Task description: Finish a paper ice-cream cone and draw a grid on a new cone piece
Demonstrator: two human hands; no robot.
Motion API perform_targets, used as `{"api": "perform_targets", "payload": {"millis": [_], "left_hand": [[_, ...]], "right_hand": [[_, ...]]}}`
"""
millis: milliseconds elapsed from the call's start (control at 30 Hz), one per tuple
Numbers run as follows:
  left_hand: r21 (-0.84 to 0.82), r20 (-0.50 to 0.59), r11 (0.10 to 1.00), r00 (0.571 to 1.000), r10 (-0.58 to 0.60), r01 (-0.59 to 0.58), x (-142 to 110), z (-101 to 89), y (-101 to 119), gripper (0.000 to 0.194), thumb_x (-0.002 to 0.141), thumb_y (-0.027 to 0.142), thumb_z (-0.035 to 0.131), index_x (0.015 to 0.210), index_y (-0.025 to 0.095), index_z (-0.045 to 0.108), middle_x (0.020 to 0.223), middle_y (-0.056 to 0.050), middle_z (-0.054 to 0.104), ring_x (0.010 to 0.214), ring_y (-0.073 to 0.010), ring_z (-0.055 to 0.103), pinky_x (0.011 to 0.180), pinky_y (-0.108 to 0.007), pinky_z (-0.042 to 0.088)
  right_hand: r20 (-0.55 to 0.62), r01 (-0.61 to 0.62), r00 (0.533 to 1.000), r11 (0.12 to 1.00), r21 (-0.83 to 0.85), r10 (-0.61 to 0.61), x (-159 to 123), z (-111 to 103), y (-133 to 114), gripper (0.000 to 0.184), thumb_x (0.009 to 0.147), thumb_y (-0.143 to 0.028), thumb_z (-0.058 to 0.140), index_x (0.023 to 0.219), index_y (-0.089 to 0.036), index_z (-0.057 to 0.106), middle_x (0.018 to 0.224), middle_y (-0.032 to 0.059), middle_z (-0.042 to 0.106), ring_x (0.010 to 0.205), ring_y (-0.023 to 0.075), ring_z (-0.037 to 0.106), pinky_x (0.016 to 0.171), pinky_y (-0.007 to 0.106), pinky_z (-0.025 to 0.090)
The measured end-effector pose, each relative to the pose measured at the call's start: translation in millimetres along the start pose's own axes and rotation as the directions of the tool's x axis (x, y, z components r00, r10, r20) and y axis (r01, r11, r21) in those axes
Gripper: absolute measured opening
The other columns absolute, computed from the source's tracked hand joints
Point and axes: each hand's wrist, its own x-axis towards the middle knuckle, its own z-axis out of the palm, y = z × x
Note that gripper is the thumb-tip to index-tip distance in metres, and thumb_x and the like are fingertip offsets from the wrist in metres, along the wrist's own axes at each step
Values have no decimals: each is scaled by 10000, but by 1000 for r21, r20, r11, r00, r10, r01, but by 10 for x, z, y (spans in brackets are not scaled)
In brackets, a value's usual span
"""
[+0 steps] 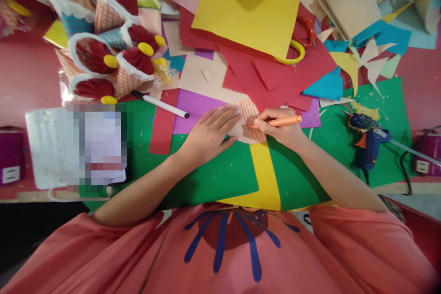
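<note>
My left hand lies flat with fingers stretched out, pressing on a beige paper piece. Orange stripes are drawn on that piece. My right hand is closed round an orange marker, whose tip rests on the striped area. The paper lies over a green sheet and a yellow strip. A purple sheet and a red strip sit just left of my left hand.
A white marker with a black cap lies upper left. Paper cone flowers crowd the top left. A blue glue gun stands at the right. Loose red, yellow and blue sheets and scissors cover the back.
</note>
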Motion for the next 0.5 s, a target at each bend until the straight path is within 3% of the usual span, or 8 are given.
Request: {"api": "perform_targets", "payload": {"millis": [167, 333, 500], "left_hand": [[14, -15, 1000, 1000, 11, -11, -3, 6, -3, 481, 1004, 387, 415, 1393, 117, 505, 1480, -175, 492, 1408, -291, 442, 1154, -501, 383], [-1, -5, 1000, 1000, 12, -12, -7, 0, 3, 450, 1003, 373, 420, 1393, 171, 516, 1509, -150, 463, 1421, -296, 423, 1154, -518, 377], [-11, 9, 1000, 1000, -5, 5, -14, -12, 6, 431, 1002, 346, 424, 1400, 207, 511, 1519, -131, 454, 1434, -297, 403, 1175, -545, 340]], "right_hand": [[-13, -20, 1000, 1000, -1, 20, 9, 1, -3, 278, 847, -361, 622, 663, -154, 648, 563, -15, 628, 495, 71, 493, 473, 213, 334], [30, -45, 999, 996, 75, 43, 16, -16, -37, 283, 824, -328, 626, 593, -166, 602, 504, -31, 573, 455, 65, 439, 442, 223, 300], [-61, -50, 996, 982, 181, 62, 5, -14, -72, 226, 841, -314, 594, 660, -180, 581, 595, -21, 603, 540, 84, 520, 516, 224, 389]]}}
